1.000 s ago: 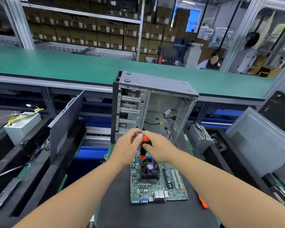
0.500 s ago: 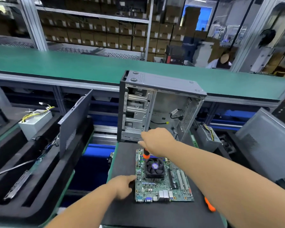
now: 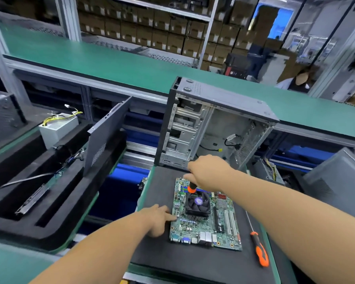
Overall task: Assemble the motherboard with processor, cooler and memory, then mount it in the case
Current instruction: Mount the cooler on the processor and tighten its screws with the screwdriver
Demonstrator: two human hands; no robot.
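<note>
Right hand (image 3: 210, 173) grips an orange-handled screwdriver (image 3: 192, 188) at the black fan cooler's (image 3: 197, 204) eleven o'clock; left hand (image 3: 158, 219), fingers straight, still presses the green motherboard's (image 3: 195, 228) nine-o'clock edge; bare black mat (image 3: 189, 261) at six.

At the frame's centre the computer case (image 3: 213, 128) shows bare, dull-grey sheet metal inside, with a matt dark painted top. Below it, the motherboard (image 3: 205, 222) is glossy green circuit board, carrying a black plastic cooler fan (image 3: 197, 203) over metal fins. It lies on a matt black foam mat (image 3: 158, 259). At lower right, a screwdriver (image 3: 258, 248) has an orange-and-black plastic handle and a thin shiny metal shaft. The conveyor belt (image 3: 111, 62) across the upper frame is smooth matt green. Brown cardboard boxes (image 3: 152, 35) fill the top shelves.
</note>
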